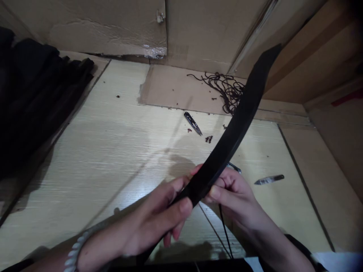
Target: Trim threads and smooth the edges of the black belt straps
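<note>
A long, black, curved strap [236,128] rises from my hands towards the upper right, its pointed end up in the air. My left hand [167,215] is closed round its lower part, with the thumb on top. At the strap's right edge, my right hand [232,192] pinches with thumb and fingers. A thin dark cord [224,226] hangs below the right hand; whether it is joined to the strap is hidden. Behind the right hand, part of a dark, rounded object [235,167] shows on the table.
Thread snips [193,124] lie beyond my hands near small dark scraps [209,139]. A small pointed blade [269,180] lies at the right. Tangled dark cords [224,88] rest on cardboard [170,87] at the back. Black cloth [36,94] is piled at the left. Cardboard walls [198,34] enclose the table.
</note>
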`<state>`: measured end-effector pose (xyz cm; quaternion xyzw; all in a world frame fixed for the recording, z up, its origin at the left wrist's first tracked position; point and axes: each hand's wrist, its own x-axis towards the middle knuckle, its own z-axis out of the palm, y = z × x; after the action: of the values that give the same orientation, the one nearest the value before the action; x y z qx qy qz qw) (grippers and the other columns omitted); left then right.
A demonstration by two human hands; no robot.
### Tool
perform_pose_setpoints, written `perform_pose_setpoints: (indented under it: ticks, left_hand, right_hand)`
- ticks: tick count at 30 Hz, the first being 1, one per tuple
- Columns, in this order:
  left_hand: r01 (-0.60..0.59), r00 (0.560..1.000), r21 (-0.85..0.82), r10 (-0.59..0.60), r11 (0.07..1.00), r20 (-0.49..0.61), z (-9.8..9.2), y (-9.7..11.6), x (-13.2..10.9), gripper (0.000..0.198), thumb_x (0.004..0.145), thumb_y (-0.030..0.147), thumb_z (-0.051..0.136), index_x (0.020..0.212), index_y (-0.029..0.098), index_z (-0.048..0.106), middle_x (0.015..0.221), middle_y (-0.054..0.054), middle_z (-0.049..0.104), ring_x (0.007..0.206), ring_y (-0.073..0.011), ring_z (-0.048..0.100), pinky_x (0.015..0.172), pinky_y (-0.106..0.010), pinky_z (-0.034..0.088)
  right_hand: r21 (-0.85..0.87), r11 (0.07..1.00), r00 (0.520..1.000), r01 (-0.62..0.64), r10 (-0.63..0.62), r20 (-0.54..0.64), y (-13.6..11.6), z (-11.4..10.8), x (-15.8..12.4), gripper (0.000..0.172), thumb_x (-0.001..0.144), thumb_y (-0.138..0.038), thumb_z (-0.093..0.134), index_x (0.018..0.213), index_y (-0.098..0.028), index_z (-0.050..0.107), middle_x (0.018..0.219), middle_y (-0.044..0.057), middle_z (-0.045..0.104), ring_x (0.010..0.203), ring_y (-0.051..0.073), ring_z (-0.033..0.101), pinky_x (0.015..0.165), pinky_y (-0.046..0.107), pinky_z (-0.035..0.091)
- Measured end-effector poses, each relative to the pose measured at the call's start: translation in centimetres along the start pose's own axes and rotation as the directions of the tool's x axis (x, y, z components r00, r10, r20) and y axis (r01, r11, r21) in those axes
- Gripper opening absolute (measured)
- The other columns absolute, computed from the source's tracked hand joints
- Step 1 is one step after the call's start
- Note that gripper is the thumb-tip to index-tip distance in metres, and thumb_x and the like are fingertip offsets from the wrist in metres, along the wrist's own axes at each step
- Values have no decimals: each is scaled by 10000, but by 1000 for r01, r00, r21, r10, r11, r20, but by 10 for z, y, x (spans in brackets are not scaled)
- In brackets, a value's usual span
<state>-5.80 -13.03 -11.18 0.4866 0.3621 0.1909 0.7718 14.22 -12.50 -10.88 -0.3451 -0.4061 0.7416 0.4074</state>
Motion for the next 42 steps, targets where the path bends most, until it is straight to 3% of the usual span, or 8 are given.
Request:
perform_pose_setpoints:
  ticks: [6, 11, 20, 26, 30, 34, 39, 42]
  left_hand:
    - [-149, 889, 603, 374, 784, -266, 6, 3, 10, 323, 963, 384, 519, 722, 171, 550, 640, 25, 528, 592, -104, 478, 555, -240, 357]
    - [-238, 827, 654, 503, 718, -252, 9, 0, 11, 374, 980, 284, 478, 626, 173, 524, 530, 52, 474, 484, -77, 428, 487, -215, 327]
    - [-284, 801, 637, 542, 717, -253, 11, -7, 13, 362, 989, 253, 449, 643, 169, 512, 555, 48, 476, 519, -79, 435, 504, -217, 341]
    - [-245, 876, 467, 401, 849, -268, 9, -8, 10, 408, 1002, 349, 430, 655, 162, 534, 569, 24, 500, 522, -87, 439, 484, -221, 342]
    - [-103, 980, -34, 95, 994, -172, 8, -3, 6, 458, 952, 567, 473, 760, 165, 583, 632, 14, 552, 526, -84, 491, 473, -192, 406]
    - [77, 996, -328, -89, 941, -21, 5, 2, 3, 456, 879, 618, 577, 899, 168, 645, 762, -5, 621, 535, -67, 558, 477, -165, 473]
    - [122, 992, -397, -93, 910, 90, 2, 2, 6, 482, 877, 649, 549, 857, 174, 629, 612, 28, 568, 431, -61, 485, 386, -149, 400]
    - [36, 995, -105, -45, 994, -88, 1, 4, 10, 418, 931, 591, 503, 954, 191, 621, 653, 29, 571, 509, -83, 509, 461, -180, 431]
  right_hand:
    - [-93, 993, 970, 69, -88, -225, 4, -2, 3, 91, 833, -299, 783, 904, -354, 766, 658, -77, 562, 608, 60, 411, 577, 147, 361]
    - [-80, 996, 967, 27, -47, -251, 4, 2, -1, 73, 875, -359, 732, 921, -329, 781, 594, -66, 508, 564, 62, 389, 530, 159, 340]
    - [15, 999, 981, -30, 33, -193, 2, 4, 2, 164, 863, -391, 735, 1012, -344, 785, 564, -74, 379, 519, 55, 269, 482, 203, 192]
    - [53, 998, 985, -28, 36, -168, 2, 3, 0, 193, 877, -363, 722, 1053, -306, 776, 579, -75, 388, 524, 55, 280, 482, 188, 225]
    - [78, 997, 999, 1, 2, -49, 2, 1, 0, 240, 872, -370, 726, 1103, -313, 754, 654, -50, 563, 566, 71, 448, 561, 199, 394]
    - [78, 997, 998, 23, -27, 55, 0, 1, -1, 255, 881, -357, 717, 1134, -336, 736, 779, -27, 716, 661, 125, 637, 640, 266, 518]
    - [-15, 997, 997, 78, -78, -23, -1, -1, -3, 212, 869, -332, 735, 1080, -329, 750, 844, -19, 752, 699, 136, 675, 678, 274, 536]
    - [-115, 988, 982, 105, -121, -145, -4, -2, -3, 102, 827, -291, 777, 929, -294, 766, 675, -52, 655, 599, 92, 576, 578, 207, 474]
